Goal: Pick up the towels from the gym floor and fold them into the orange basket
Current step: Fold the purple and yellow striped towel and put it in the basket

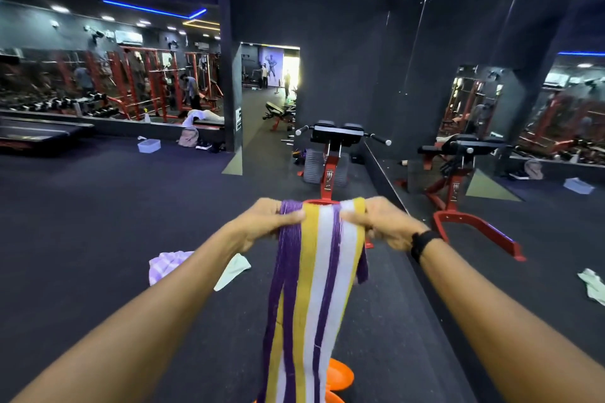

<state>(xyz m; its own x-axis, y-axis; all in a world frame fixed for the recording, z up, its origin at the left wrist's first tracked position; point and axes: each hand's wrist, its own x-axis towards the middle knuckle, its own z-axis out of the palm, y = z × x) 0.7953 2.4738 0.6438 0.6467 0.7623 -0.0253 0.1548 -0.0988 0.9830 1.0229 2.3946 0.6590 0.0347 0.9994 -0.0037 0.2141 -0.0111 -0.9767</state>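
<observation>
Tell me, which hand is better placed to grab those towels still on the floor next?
Probably the left hand. The lilac checked towel and pale green towel lie on the dark floor just under the left forearm. Both hands, the right hand too, now grip the purple, yellow and white striped towel.

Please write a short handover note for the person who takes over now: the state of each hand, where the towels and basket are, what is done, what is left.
Left hand and right hand: each grips a top corner of the striped towel, which hangs unfolded in front.
Orange basket: on the floor below, mostly hidden behind the towel; contents not visible.
On the floor: a lilac towel and a pale green towel at left.
Done: striped towel picked up.
Left: fold it into the basket, then the floor towels.
</observation>
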